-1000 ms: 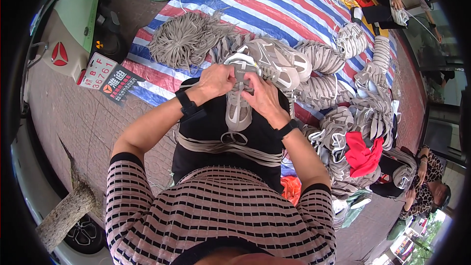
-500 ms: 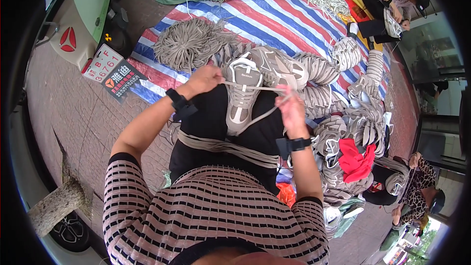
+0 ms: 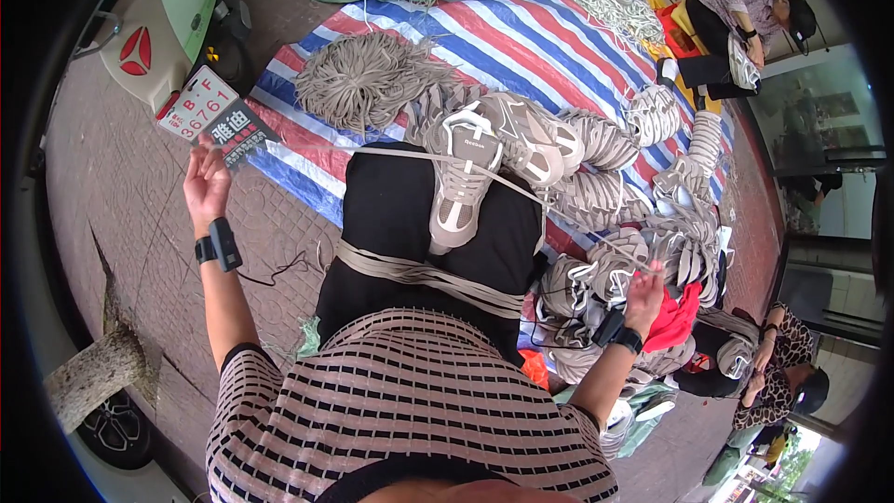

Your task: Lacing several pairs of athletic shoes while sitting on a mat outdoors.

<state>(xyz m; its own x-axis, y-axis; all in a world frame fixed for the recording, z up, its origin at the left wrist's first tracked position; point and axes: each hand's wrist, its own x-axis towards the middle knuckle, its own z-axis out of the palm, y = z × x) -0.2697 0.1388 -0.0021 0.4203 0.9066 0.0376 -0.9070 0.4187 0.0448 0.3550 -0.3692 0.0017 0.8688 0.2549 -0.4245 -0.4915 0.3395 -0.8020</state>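
A grey-beige sneaker (image 3: 456, 213) sits between my black-clad thighs, toe toward me. Threaded through its upper eyelets, a pale shoelace (image 3: 391, 153) is pulled out wide to both sides. My left hand (image 3: 206, 188), raised far out over the paving, is closed with its fingertips pinching one end; that stretch of lace is blurred. Out to the right, above the piled shoes, my right hand (image 3: 643, 298) pinches the other end. Touching the first sneaker's far right side is another similar sneaker (image 3: 529, 151). A bundle of loose laces (image 3: 428, 277) lies across my thighs.
A striped tarp (image 3: 484, 33) holds a heap of laces (image 3: 358, 79) and several shoes wrapped in lace. Shoes and a red cloth (image 3: 675, 319) pile up at right. A scooter (image 3: 154, 47) stands at far left. Two people sit along the right side.
Both my hands have moved apart, left hand out to the left and right hand out to the right and nearer me. The shoelace between them is drawn out long through the sneaker.
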